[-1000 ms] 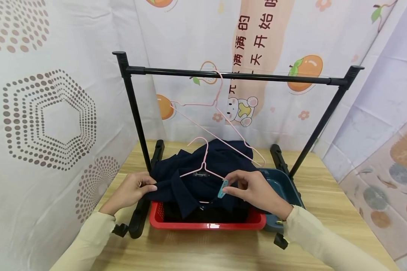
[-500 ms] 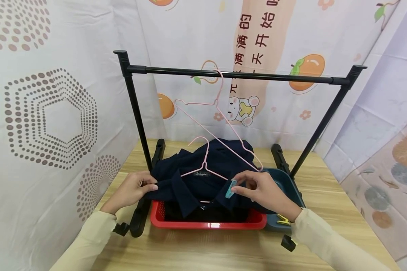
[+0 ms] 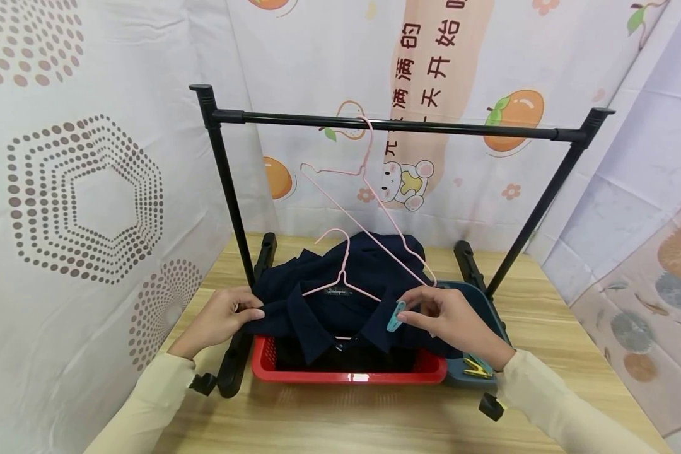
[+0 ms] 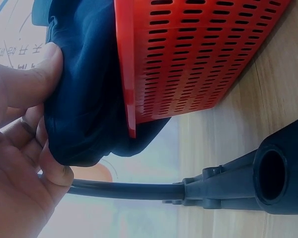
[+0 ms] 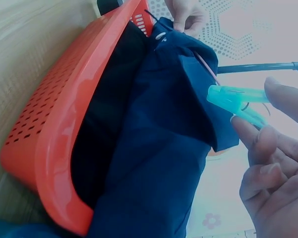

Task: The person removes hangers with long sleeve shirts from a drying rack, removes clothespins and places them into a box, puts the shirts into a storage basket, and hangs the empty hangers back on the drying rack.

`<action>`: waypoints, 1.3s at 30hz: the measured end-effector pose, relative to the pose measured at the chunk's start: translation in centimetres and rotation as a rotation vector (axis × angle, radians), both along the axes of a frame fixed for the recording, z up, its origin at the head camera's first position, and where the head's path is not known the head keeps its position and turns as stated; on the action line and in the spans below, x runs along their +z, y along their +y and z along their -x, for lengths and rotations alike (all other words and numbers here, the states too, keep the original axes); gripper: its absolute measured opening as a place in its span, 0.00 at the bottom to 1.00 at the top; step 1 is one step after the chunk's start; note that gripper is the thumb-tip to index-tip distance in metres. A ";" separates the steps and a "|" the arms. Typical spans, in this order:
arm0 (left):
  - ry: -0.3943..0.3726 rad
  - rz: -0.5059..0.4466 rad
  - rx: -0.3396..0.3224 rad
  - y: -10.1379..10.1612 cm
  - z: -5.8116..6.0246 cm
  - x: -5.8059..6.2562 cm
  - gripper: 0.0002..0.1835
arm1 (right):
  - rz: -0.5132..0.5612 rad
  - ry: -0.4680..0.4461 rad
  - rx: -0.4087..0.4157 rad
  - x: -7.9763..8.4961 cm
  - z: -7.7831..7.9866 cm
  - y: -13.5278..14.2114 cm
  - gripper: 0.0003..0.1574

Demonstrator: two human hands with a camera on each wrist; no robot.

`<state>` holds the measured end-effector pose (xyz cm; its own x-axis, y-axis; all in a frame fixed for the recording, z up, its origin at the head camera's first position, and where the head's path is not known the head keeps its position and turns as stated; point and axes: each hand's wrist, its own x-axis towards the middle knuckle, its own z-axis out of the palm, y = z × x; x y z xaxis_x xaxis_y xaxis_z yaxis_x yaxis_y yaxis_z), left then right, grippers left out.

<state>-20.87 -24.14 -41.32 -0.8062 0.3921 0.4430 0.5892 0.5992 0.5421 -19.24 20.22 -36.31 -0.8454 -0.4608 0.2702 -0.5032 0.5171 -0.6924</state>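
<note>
Right grip (image 3: 447, 317) pinches teal clothespin (image 3: 396, 317) by its spread end, apparently leaving the tip free; left grip (image 3: 225, 318) pinches navy shirt (image 3: 340, 310), seemingly to steady it around pink hanger (image 3: 341, 276).

We find a bench (image 3: 340, 422) with a pale yellow-brown wood-grain top, the grain running mainly from side to side. Directly on it, we record three items. A red basket (image 3: 306, 377) with slotted sides stands upright, one long side toward the front. To its right sits a dark blue tub (image 3: 471, 382), partly hidden; we cannot tell whether the two touch. A black rack (image 3: 459, 128) stands on two foot bars, set front to back. The left foot bar (image 3: 232, 372) lies near the basket, with wood showing between. We see only the rear of the right foot bar (image 3: 466, 261).
</note>
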 end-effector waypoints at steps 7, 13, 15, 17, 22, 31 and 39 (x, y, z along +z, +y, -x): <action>0.004 0.001 0.006 0.0 0.0 0.0 0.05 | -0.010 -0.048 -0.042 0.2 -0.2 0.6 0.15; 0.005 0.005 0.002 0.0 0.0 0.0 0.05 | 0.003 -0.070 -0.052 1.7 -1.3 0.7 0.15; 0.005 0.006 0.000 0.0 0.0 -0.1 0.05 | 0.006 -0.075 -0.058 1.8 -1.4 1.0 0.15; 0.006 0.008 0.001 -0.1 0.0 -0.1 0.05 | 0.013 -0.077 -0.060 1.9 -1.4 1.3 0.15; 0.020 0.005 -0.004 -0.1 0.1 -0.1 0.06 | 0.066 -0.070 -0.063 1.7 -1.0 2.7 0.15; 0.028 -0.007 -0.011 -0.2 0.1 -0.1 0.05 | 0.053 -0.066 -0.134 0.8 0.2 5.2 0.16; 0.014 -0.002 -0.019 -0.1 0.1 -0.1 0.05 | 0.040 -0.088 -0.191 -2.5 1.7 7.9 0.18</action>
